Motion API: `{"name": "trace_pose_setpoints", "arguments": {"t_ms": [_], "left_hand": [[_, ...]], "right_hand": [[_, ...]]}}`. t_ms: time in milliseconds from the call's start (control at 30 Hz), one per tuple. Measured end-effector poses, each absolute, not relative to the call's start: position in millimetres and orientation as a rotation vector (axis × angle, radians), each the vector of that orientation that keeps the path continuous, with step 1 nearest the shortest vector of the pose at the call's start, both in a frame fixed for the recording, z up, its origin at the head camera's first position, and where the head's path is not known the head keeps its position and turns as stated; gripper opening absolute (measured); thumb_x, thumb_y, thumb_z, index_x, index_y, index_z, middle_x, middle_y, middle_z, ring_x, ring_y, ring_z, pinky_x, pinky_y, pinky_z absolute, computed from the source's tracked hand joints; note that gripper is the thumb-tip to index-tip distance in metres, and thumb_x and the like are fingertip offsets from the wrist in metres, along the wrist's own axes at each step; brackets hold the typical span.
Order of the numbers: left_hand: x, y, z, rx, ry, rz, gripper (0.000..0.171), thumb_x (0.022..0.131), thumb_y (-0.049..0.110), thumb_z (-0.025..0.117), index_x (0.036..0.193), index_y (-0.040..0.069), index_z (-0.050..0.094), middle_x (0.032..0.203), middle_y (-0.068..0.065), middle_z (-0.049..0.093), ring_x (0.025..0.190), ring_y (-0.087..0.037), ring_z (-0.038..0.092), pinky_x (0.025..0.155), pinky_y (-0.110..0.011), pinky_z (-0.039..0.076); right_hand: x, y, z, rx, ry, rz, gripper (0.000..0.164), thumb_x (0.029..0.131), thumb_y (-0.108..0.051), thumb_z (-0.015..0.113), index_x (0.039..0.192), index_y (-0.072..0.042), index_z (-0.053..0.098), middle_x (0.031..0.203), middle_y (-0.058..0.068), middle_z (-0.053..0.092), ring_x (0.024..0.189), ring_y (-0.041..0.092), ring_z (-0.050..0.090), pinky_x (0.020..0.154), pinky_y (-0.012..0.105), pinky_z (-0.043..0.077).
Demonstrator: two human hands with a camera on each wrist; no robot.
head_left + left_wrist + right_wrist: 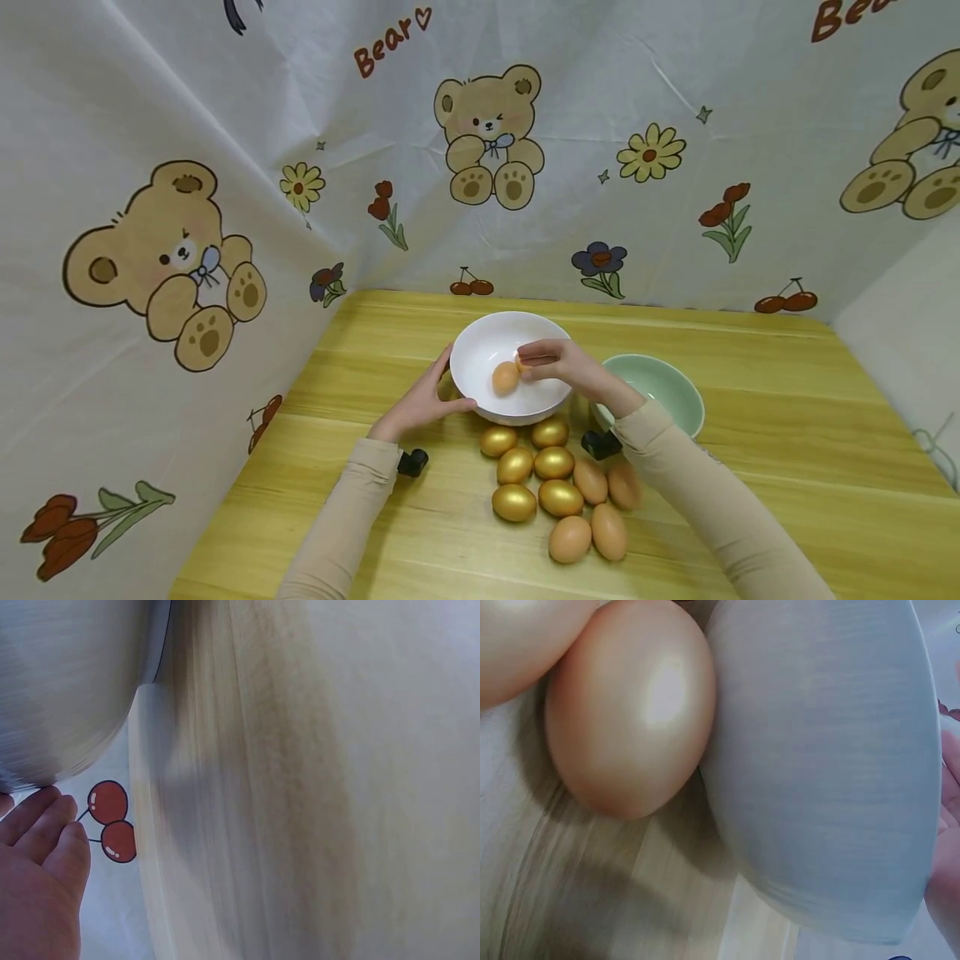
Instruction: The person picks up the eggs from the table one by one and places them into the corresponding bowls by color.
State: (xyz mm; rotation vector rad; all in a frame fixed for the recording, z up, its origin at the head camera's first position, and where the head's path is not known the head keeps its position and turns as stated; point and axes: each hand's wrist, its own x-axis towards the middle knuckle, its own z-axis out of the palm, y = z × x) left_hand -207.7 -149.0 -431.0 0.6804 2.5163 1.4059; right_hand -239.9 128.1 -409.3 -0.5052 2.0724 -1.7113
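My left hand (420,402) holds the white bowl (468,333) at its left side, the thumb at the front rim and the fingers along the outer wall. In the left wrist view, the fingertips meet the curved wall. Over the bowl's right half reaches my right hand (558,365), thumb and fingers pinching a brown egg (519,363) mostly hidden by them. Beside it, another brown egg (505,379) lies on the bowl's bottom. In the right wrist view, a large brown egg (630,709) stands close against the outer wall of a pale bowl (825,765).
Several gold eggs (514,465) lie in front of the white bowl. Several more brown eggs (569,539) lie to their right and nearer me. A green bowl (675,387) stands at the right, partly behind my right forearm. A bear-print cloth (487,242) hangs behind the wooden table (787,433).
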Motion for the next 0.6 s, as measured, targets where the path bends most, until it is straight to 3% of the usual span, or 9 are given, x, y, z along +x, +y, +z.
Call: {"name": "trace_pose_setpoints", "arguments": {"t_ms": [100, 333, 600], "left_hand": [[-209.4, -149.8, -433.6, 0.683, 2.507, 1.425, 0.102, 0.080, 0.031, 0.074, 0.149, 0.010, 0.002, 0.152, -0.015, 0.010, 0.135, -0.030, 0.020, 0.106, -0.050, 0.021], [-226.8, -154.3, -466.7, 0.650, 2.552, 1.451, 0.110, 0.073, 0.047, 0.075, 0.151, 0.017, 0.004, 0.152, 0.001, 0.011, 0.135, -0.020, 0.020, 0.106, -0.048, 0.022], [-229.0, -155.0, -470.3, 0.668, 2.557, 1.450, 0.110, 0.073, 0.046, 0.076, 0.151, 0.017, 0.004, 0.152, 0.001, 0.012, 0.135, -0.021, 0.021, 0.106, -0.049, 0.022]], "right_hand": [[-236.7, 130.8, -405.9, -0.494, 2.053, -1.713, 0.049, 0.086, -0.002, 0.063, 0.130, 0.010, 0.045, 0.130, 0.028, 0.046, 0.121, 0.038, 0.043, 0.100, 0.039, 0.037], [-230.6, 134.5, -404.5, -0.470, 2.045, -1.726, 0.052, 0.085, -0.009, 0.066, 0.131, 0.007, 0.046, 0.131, 0.026, 0.046, 0.121, 0.037, 0.043, 0.102, 0.041, 0.034], [-221.8, 146.5, -406.5, -0.521, 2.007, -1.793, 0.049, 0.087, -0.009, 0.064, 0.131, 0.006, 0.046, 0.132, 0.026, 0.046, 0.122, 0.036, 0.042, 0.103, 0.039, 0.031]]}}
